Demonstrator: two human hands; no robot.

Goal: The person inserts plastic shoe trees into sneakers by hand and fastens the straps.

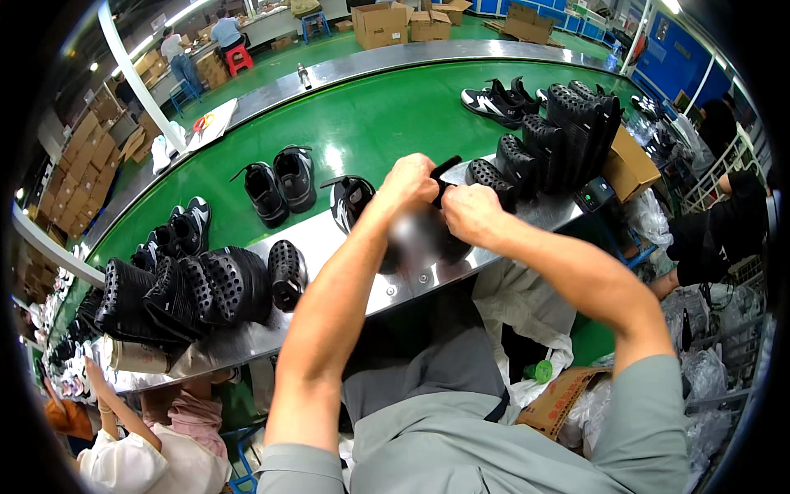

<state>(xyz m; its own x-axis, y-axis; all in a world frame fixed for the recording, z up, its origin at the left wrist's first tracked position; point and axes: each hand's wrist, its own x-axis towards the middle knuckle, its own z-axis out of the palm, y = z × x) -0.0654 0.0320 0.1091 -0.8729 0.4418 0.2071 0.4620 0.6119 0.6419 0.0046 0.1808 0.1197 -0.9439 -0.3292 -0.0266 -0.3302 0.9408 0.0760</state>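
Observation:
Both my hands are in front of me at the metal edge of the work line, fingers closed on a shoe (449,170). Its black and grey upper shows between them, while the rest is mostly hidden by my hands and a blurred patch. My left hand (409,183) grips the near left side of the opening. On the other side, my right hand (475,212) pinches the edge. Just left of my left hand stands a black and white sneaker (351,200). A black perforated shoe-shaped form (491,181) sits right beside my right hand.
A pair of black sneakers (281,184) stands on the green belt (362,115). Black perforated forms cluster at left (226,284) and right (572,123). A cardboard box (630,165) is at the right end. A person in white (156,449) works at lower left; another person (720,226) is at right.

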